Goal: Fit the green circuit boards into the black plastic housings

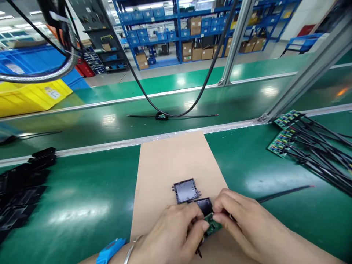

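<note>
Near the bottom centre, my left hand (176, 233) is closed on the left side of a small green circuit board (213, 225). The fingers of my right hand (242, 220) pinch the board's upper right edge. Just beyond the board lies a black plastic case half (204, 206), partly hidden by my left fingers. Another black case half (186, 191), open side up, rests farther off on the brown cardboard sheet (176, 157). A black cable (284, 193) sticks out to the right from behind my right hand.
Black case parts (23, 183) are piled at the left. Green boards with black cables (286, 141) lie at the right. Beyond a metal rail (165, 136) sits a cabled board in a black case (161, 116). A black cable (203, 88) hangs in front.
</note>
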The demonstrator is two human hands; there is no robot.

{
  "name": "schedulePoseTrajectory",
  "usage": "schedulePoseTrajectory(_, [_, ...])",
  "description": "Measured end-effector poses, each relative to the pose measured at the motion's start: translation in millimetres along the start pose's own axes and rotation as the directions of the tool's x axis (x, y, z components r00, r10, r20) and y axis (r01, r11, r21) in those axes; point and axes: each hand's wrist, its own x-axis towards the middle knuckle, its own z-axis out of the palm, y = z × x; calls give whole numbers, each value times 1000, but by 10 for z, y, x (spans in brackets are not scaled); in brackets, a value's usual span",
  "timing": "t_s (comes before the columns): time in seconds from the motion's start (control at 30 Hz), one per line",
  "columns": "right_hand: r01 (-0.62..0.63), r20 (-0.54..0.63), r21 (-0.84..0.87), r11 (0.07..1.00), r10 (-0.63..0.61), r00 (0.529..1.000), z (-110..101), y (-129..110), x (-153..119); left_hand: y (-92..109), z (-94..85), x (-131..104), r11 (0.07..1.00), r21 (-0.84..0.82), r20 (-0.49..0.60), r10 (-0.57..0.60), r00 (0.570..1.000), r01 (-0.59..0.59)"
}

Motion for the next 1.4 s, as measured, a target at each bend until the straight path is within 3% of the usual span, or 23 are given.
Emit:
schedulePoseTrajectory(0.1, [6,-66,-178,984,-18,998,158,-70,93,-59,56,34,999,49,-87,-3,996,7])
schedulePoseTrajectory(0.2, [55,-128,-476,878,-130,983,371,-199,130,-92,97,49,998,66,-140,6,990,3])
schedulePoseTrajectory(0.27, [75,-115,-569,819,-169,979,439,-262,121,-112,93,53,999,45,-162,19,987,-12])
schedulePoseTrajectory(0.33, [111,-59,-566,817,-175,983,411,-250,106,-144,58,48,997,-70,-107,-22,994,15])
schedulePoseTrajectory(0.43, [158,34,-518,841,-165,986,277,-86,109,-215,-23,9,919,-359,103,-133,986,162])
schedulePoseTrajectory(0.5, [140,63,-512,847,-126,990,223,60,126,-266,-53,-32,898,-400,121,-146,982,183])
schedulePoseTrajectory(0.63, [82,60,-529,845,-60,996,298,226,141,-352,15,-81,985,-158,-123,-91,988,71])
schedulePoseTrajectory(0.73, [67,42,-543,837,-53,998,381,205,153,-394,104,-63,997,-51,-199,-75,977,66])
schedulePoseTrajectory(1.13, [215,246,-484,848,-104,964,377,91,338,-460,231,-82,975,224,-217,56,974,-6])
schedulePoseTrajectory(1.27, [247,330,-390,887,-117,937,293,141,301,-456,256,-95,966,258,-220,63,973,-4])
schedulePoseTrajectory(1.4, [245,325,-421,873,-107,940,290,143,297,-438,250,-119,974,228,-211,56,976,-7])
